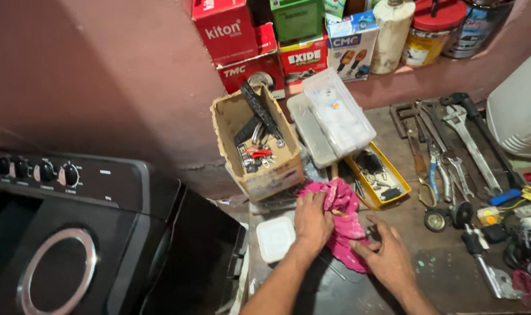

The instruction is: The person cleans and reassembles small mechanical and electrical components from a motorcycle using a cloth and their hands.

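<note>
A crumpled pink cloth [342, 201] lies on the brown workbench [446, 268]. My left hand [312, 220] rests on its left side, fingers curled into the fabric. At the cloth's lower right edge, my right hand [388, 258] pinches the fabric between thumb and fingers. Both forearms come in from the bottom of the view. What lies under the cloth is hidden.
A cardboard box [259, 140] of small parts, clear plastic containers [335, 116], a yellow tray [377, 175] and a white lid [276, 238] surround the cloth. Wrenches and pliers [452, 146] lie at right. Cartons and jars [312, 35] line the back ledge. A black washing machine [73, 233] stands left.
</note>
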